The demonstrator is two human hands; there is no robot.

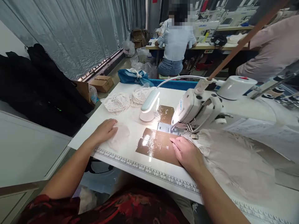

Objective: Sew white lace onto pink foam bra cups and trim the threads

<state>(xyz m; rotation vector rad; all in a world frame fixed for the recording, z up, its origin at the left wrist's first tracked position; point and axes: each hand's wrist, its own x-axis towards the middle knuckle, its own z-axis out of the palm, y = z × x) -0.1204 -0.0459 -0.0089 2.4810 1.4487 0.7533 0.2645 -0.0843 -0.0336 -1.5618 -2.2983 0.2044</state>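
Note:
My left hand (104, 132) is at the left of the white sewing table, its thumb and fingers closed on the edge of a thin, sheer fabric piece (121, 136) that lies on the tabletop. My right hand (187, 152) rests on brown tape (161, 146) in front of the sewing machine (189, 107), fingers apart and nothing visible in them. Just beyond its fingertips are the metal needle plate (164, 127) and presser area. Pale lace and sheer fabric (238, 161) spread to the right of that hand, under the machine arm.
Two stacks of white lace pieces (116, 103) lie at the table's far left. A lit lamp (150, 100) on a bendy neck hangs over the sewing area. A printed ruler (149, 171) runs along the front edge. Beyond the table, a person (176, 40) sits at another machine.

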